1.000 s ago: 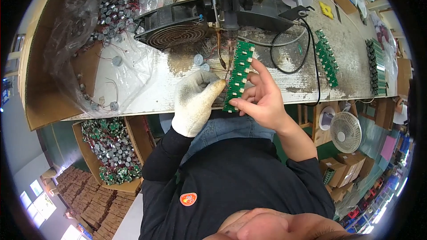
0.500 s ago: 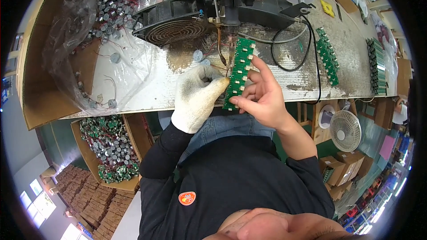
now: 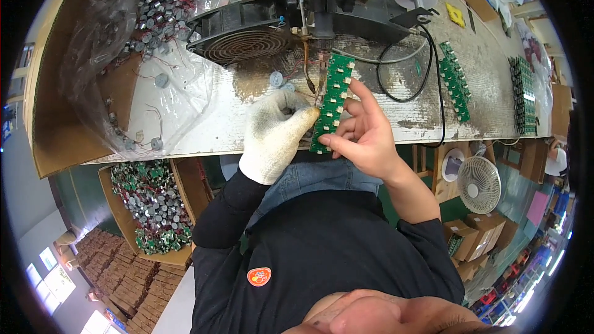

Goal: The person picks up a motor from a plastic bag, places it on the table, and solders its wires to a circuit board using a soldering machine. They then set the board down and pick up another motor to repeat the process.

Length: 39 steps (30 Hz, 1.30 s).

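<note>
a gloved left hand (image 3: 276,133) and a bare right hand (image 3: 370,139) meet at a green circuit board (image 3: 332,105) above the near edge of a worn workbench (image 3: 421,117). little changes over the past second: the board sits slightly farther from the body and the left thumb a touch farther over its left edge, which suggests the work is settled on one spot. the tilted board lies between the hands, just right of the glove, its far end reaching beyond both, beside a thin metal rod (image 3: 310,83). the right hand grasps its lower part, thumb on the near end. the left fingers curl inward; whether they hold anything cannot be told. ahead of the glove lies a round grey component (image 3: 276,78).
</note>
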{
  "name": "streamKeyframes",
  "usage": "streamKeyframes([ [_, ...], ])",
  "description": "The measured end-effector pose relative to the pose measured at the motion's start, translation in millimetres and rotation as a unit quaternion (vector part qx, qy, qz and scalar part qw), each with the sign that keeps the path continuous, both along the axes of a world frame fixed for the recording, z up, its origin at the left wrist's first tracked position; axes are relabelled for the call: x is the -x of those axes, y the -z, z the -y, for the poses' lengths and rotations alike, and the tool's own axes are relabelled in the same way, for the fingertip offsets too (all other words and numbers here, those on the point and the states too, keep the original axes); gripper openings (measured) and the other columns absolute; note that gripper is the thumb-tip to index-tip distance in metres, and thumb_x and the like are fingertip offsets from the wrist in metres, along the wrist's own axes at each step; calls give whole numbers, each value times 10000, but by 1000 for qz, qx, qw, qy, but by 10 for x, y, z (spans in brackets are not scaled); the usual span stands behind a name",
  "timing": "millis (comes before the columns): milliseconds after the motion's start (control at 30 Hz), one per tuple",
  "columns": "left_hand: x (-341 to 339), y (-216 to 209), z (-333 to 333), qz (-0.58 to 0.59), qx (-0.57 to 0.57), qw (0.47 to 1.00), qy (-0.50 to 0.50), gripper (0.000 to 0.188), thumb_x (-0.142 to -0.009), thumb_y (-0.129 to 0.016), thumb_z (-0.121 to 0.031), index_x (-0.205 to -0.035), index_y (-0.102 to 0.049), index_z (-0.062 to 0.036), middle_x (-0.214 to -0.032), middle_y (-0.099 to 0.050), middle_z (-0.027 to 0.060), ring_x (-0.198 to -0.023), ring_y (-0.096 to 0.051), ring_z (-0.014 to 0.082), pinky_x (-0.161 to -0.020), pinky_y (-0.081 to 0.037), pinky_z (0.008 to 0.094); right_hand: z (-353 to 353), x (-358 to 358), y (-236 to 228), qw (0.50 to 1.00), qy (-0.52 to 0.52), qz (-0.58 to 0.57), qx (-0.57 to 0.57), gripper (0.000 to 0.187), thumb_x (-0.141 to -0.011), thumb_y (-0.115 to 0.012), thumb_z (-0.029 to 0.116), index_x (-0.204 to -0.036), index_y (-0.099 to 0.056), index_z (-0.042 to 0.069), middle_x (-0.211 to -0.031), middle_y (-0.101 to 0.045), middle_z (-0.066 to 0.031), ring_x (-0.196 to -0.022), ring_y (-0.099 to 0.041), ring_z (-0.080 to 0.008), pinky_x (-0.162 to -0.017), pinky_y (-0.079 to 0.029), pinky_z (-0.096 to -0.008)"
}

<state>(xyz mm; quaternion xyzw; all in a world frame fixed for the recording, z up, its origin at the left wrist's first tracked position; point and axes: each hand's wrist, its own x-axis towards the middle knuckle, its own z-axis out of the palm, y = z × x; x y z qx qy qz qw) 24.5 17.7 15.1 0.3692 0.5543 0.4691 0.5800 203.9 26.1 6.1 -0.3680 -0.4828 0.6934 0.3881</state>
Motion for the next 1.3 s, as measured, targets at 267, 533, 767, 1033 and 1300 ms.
streamKeyframes([
  [267,27,-80,21,-8,41,999,15,165,-836,-675,-125,-863,-642,34,-736,-629,35,-680,-565,81,-576,-448,243,-2,3,1,999,-8,33,-9,904,-780,-685,-93,-1485,-135,45,-1133,-571,-190,-681,-620,-116,-545,-506,-217],
  [533,381,108,330,-394,-289,873,7,454,-646,-752,-68,-1052,-551,-37,-1092,-525,180,-1027,-531,371,-900,-449,436,-73,50,4,998,13,62,17,909,-789,-681,-76,-1483,-104,35,-1146,-592,-213,-647,-634,-139,-530,-535,-242],
  [767,903,44,477,-469,-275,821,-174,270,-738,-747,-42,-967,-607,-24,-925,-631,90,-696,-603,153,-620,-495,263,-92,51,-3,997,53,50,-11,828,-836,-605,-92,-1479,-91,-2,-1156,-551,-213,-658,-618,-125,-484,-512,-204],
  [1033,1742,-183,497,-738,56,657,-143,273,-749,-731,-320,-854,-681,-73,-901,-608,148,-871,-586,352,-765,-478,452,-97,78,36,998,45,42,-5,849,-821,-616,-99,-1480,-91,1,-1154,-550,-210,-648,-614,-125,-484,-513,-210],
  [1300,1742,34,417,-642,-25,749,-164,145,-865,-622,-173,-927,-645,-44,-950,-653,161,-839,-618,387,-760,-499,407,-86,99,1,999,46,27,9,847,-811,-610,-102,-1480,-103,13,-1154,-565,-197,-651,-607,-126,-478,-495,-207],
])
